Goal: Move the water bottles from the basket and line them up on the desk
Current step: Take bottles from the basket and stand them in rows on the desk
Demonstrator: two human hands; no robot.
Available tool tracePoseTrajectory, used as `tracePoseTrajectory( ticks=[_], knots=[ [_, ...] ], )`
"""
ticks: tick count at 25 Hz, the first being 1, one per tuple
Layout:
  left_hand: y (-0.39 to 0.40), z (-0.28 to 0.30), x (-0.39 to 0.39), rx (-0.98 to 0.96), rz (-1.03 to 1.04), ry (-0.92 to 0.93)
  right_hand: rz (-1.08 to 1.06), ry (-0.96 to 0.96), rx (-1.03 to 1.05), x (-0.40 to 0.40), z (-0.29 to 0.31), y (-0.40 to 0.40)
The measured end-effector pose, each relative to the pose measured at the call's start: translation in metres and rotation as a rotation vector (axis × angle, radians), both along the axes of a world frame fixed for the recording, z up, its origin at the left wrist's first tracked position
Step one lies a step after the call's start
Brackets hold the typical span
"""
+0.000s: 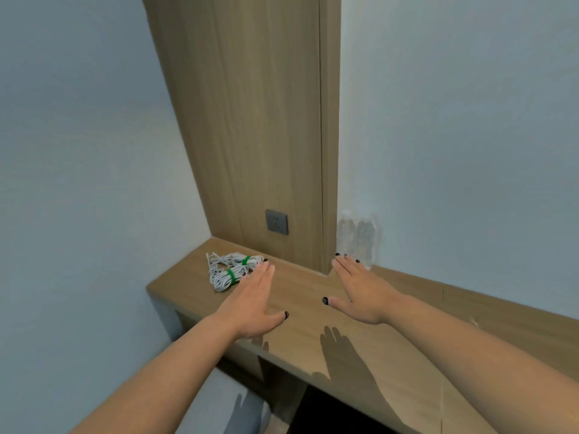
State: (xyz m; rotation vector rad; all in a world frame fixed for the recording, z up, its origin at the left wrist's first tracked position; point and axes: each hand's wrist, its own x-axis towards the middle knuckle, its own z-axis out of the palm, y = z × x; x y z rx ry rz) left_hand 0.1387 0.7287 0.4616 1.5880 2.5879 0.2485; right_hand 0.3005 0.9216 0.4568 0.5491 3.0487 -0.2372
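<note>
Two clear water bottles (358, 238) stand side by side on the wooden desk (313, 311), against the white wall just right of the wood panel. My right hand (360, 289) hovers flat and open above the desk, its fingertips just in front of the bottles' bases. My left hand (253, 300) is also flat and open, palm down, holding nothing, with its fingertips over the edge of the cord bundles. No basket is in view.
Two coiled white cord bundles (230, 270) with green ties lie at the desk's far left. A grey wall socket (276, 222) sits on the wood panel (250, 120). A grey cushion (225, 405) shows below the desk's front edge.
</note>
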Motion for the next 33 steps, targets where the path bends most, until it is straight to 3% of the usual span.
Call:
tracePoseTrajectory(
  ticks=[11,21,33],
  knots=[
    [-0.155,-0.003,0.050,0.020,0.126,0.002,0.170,-0.017,-0.041,0.007,0.004,-0.155],
    [-0.274,-0.011,0.091,0.008,0.454,-0.051,0.454,-0.039,-0.101,-0.030,0.006,-0.237],
    [-0.481,-0.052,0.139,0.075,0.886,-0.119,0.826,-0.082,-0.163,-0.058,-0.023,-0.438]
  ],
)
